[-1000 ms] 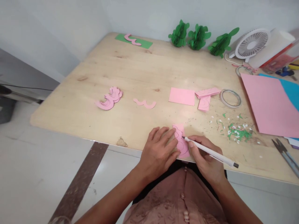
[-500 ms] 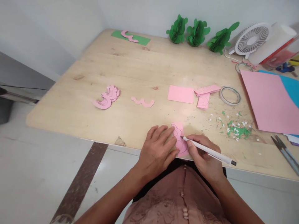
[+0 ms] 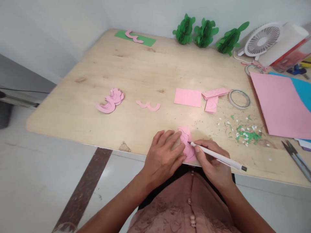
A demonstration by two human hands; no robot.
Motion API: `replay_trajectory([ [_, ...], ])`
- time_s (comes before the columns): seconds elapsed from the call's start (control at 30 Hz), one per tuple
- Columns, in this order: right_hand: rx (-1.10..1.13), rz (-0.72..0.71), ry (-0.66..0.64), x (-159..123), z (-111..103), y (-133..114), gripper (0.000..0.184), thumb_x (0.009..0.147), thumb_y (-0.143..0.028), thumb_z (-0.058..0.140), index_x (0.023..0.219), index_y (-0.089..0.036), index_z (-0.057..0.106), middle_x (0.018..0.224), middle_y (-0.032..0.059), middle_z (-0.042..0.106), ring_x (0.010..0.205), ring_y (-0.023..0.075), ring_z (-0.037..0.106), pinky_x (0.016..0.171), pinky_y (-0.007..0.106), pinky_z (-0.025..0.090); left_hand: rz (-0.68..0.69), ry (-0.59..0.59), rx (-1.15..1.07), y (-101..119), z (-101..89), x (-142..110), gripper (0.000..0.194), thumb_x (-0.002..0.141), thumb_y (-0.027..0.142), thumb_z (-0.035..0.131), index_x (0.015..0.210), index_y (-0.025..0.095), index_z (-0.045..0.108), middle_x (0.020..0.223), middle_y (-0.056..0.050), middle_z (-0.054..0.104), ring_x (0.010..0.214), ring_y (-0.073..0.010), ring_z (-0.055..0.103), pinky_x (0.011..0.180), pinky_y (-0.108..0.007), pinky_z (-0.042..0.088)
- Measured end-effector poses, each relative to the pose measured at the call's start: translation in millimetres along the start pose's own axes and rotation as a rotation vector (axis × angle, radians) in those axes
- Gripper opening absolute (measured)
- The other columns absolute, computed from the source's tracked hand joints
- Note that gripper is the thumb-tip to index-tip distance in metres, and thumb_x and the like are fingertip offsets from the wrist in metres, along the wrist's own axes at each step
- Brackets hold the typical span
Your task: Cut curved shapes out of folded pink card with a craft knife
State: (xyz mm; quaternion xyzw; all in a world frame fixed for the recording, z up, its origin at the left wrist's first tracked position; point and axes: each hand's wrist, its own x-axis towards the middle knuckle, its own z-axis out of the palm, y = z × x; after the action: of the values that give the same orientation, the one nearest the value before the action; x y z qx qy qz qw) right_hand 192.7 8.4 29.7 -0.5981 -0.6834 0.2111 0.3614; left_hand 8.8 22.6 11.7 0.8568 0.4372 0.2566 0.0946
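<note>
Tabletop (image 3: 73,110) (knotty wood) beneath pen (image 3: 218,156)

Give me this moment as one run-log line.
left hand: resting on pink strip | right hand: holding pen, tip at strip | right: scraps, snips | left: cutout stack | back: fan

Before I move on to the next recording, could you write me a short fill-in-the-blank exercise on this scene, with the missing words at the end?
1. The right hand holds a slim white pen, its tip at a small paper piece whose colour is ____.
2. Near the wall stand ____ leafy green paper figures.
3. One wavy pink paper cutout lies across a flat paper rectangle coloured ____.
4. In the picture, the round white fan stands to the ____ of the leafy figures.

Missing words: pink; three; green; right.
</note>
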Motion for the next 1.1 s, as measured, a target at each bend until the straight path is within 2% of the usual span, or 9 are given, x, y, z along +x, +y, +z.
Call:
replay_trajectory([
  [0.43, 0.009, -0.017, 0.009, 0.2, 0.4, 0.0, 0.008, 0.088, -0.021, 0.059, 0.087, -0.023, 0.067, 0.082, -0.0007, 0.073, 0.075, 0.0143, 0.067, 0.071, 0.028, 0.051, -0.001, -0.004, -0.002, 0.1, 0.3, -1.0, 0.017, 0.092, 0.029, 0.053, 0.101, 0.02, 0.065, 0.133, -0.008, 0.059, 0.122, -0.0294, 0.05, 0.105, -0.051, 0.038],
  [1.1, 0.012, 0.051, 0.015, 0.5, 1.3, -0.8, 0.01, 0.087, -0.025, 0.058, 0.085, -0.023, 0.067, 0.079, 0.0003, 0.073, 0.072, 0.0161, 0.066, 0.068, 0.03, 0.052, 0.001, 0.004, 0.002, 0.4, -0.4, -0.1, 0.017, 0.092, 0.029, 0.054, 0.101, 0.02, 0.065, 0.131, -0.009, 0.06, 0.121, -0.0292, 0.051, 0.104, -0.05, 0.039],
])
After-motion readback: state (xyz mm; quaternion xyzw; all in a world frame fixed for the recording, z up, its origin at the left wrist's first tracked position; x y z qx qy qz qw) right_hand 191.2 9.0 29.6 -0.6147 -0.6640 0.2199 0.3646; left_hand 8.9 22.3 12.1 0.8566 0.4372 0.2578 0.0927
